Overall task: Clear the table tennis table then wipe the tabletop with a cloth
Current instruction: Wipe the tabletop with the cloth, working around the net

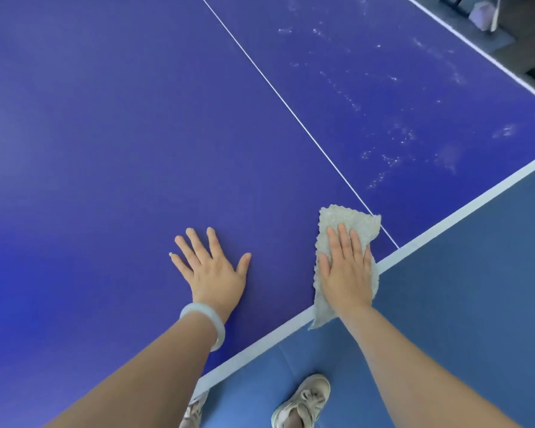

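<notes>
Head view looks down on a blue counter (105, 149) whose white edge band (445, 223) runs from 7 o'clock up to 3 o'clock. The left hand (212, 270) lies flat on the bare surface at about 7 o'clock from the frame's middle, fingers spread and straight, grasping nothing. A pale bracelet (204, 322) sits on its wrist. The right hand (346, 273), at 5 o'clock, is also released, its straight fingers pressing down on a crumpled greyish cloth (349, 219). The cloth lies at the counter's near rim, its lower corner hanging over the edge band and its top corner touching the thin white centre line (291, 111). Whitish marks (383, 156), perhaps dust or dried drops, dot the surface toward 1 o'clock of the cloth. Below, on the blue floor (460, 304), a light shoe (303, 400) shows at 6 o'clock.
</notes>
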